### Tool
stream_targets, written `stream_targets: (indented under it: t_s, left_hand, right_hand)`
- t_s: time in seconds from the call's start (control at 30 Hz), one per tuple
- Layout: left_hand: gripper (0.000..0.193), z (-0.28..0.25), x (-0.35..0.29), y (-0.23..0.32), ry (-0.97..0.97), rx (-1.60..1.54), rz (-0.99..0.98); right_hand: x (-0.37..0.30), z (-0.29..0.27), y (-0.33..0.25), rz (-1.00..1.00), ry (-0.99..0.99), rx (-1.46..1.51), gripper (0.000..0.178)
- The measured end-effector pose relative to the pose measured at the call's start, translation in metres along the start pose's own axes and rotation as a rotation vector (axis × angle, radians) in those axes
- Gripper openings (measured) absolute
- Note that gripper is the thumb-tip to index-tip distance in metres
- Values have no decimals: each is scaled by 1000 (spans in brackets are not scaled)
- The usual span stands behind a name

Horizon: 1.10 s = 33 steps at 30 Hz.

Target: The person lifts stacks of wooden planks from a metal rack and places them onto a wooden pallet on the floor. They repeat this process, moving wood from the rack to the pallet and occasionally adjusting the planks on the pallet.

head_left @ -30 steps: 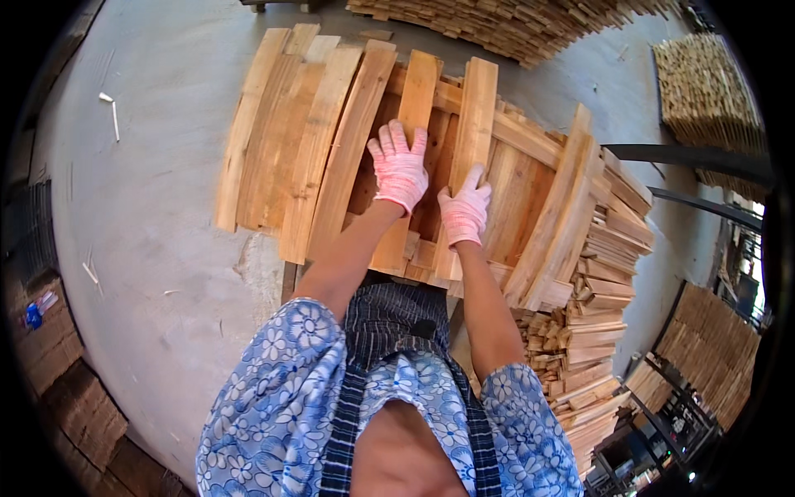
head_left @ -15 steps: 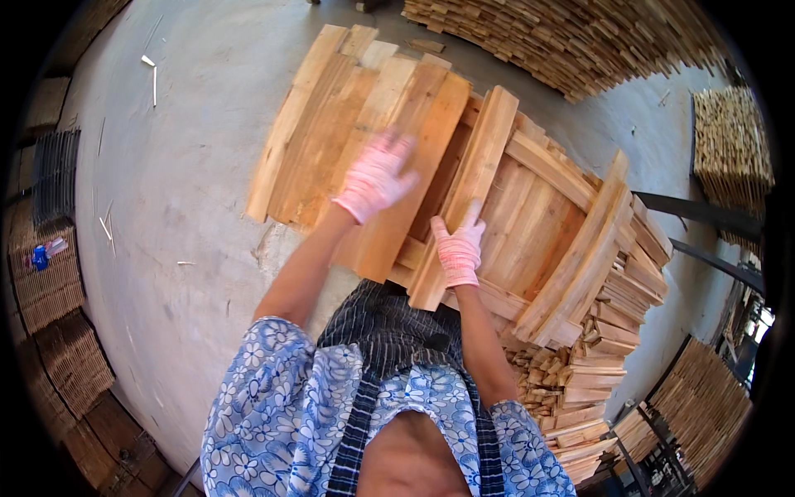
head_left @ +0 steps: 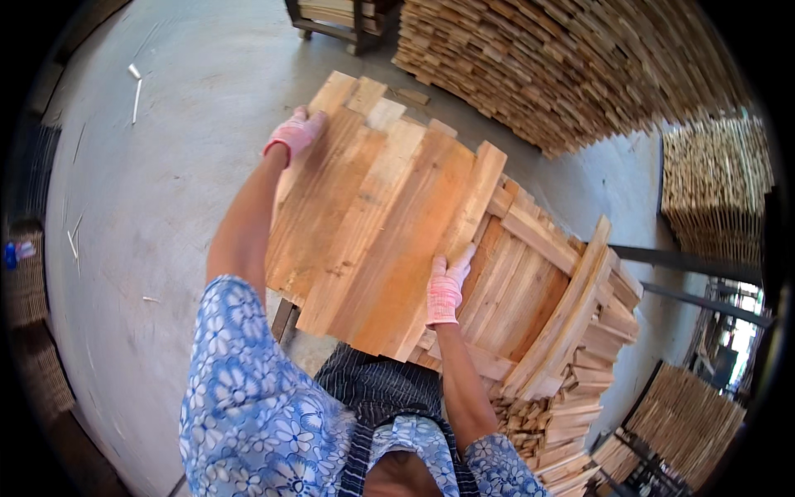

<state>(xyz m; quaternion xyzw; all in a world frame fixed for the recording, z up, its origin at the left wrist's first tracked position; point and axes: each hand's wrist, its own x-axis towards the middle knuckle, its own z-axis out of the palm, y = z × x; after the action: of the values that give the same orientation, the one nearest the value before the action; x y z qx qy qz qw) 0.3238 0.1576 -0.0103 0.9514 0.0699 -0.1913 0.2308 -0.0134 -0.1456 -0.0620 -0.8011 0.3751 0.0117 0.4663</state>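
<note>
Wooden planks [head_left: 364, 224] lie side by side in a flat row before me, their far ends uneven. At the row's far left edge, my gloved left hand [head_left: 298, 136] is closed on the outermost plank [head_left: 330, 98]. My gloved right hand [head_left: 446, 290] holds the near part of the rightmost plank [head_left: 482, 186], which lies against the row; some of its fingers are hidden. To the right of that hand is a lower layer of boards [head_left: 490, 290] with crosswise strips [head_left: 538, 238] over it.
Loose sticks [head_left: 571, 422] are piled at the near right. Large wood stacks [head_left: 530, 74] stand at the back and right [head_left: 714, 182]. A dark metal bar [head_left: 687, 263] runs at the right. A wheeled rack [head_left: 352, 25] stands far off, and scraps [head_left: 137, 99] lie on the floor.
My left hand has moved from over the middle of the planks to their far left edge. The gap beside the rightmost plank has closed. My view has shifted too.
</note>
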Motion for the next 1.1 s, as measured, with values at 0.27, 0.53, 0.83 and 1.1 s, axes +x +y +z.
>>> stream_targets:
  t_s: [0.27, 0.53, 0.83, 1.1]
  left_hand:
    - [83, 20, 46, -55, -67, -41, 252]
    - [87, 49, 17, -84, -222, -284, 83]
    - [87, 48, -38, -55, 72, -136, 154]
    - [66, 51, 0, -96, 60, 115, 211]
  right_hand:
    - [-14, -34, 5, -12, -141, -240, 86]
    - [15, -343, 136, 561, 452, -869, 93]
    - [6, -412, 185, 288, 366, -354, 91]
    - [7, -334, 164, 368, 309, -726, 103]
